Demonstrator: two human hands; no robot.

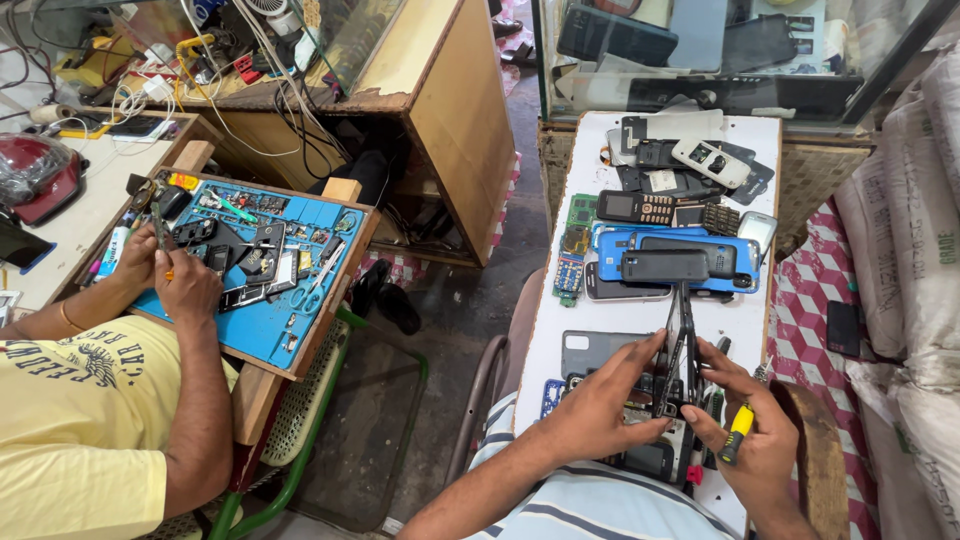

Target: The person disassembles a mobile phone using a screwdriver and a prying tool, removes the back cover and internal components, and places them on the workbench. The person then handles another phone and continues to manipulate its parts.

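— What is standing on edge near the front edge of the white board [745, 330]?

— A thin black phone shell [683, 345]. The left hand [600, 400] pinches its lower end, fingers curled, probably to steady it. The right hand [745, 430] presses its other side, clamping a yellow-handled screwdriver [737, 432] under bent fingers.

— And beyond?

— Stacked phones toward the far edge.

I see a black phone frame [683, 345] on my white table [745, 320], a yellow-handled screwdriver [738, 432], blue phone cases [675, 258], and a green circuit board [581, 212]. Beside me: a yellow printed T-shirt [70, 420], a blue work mat [265, 270], and a red-and-white checked cloth [810, 300].
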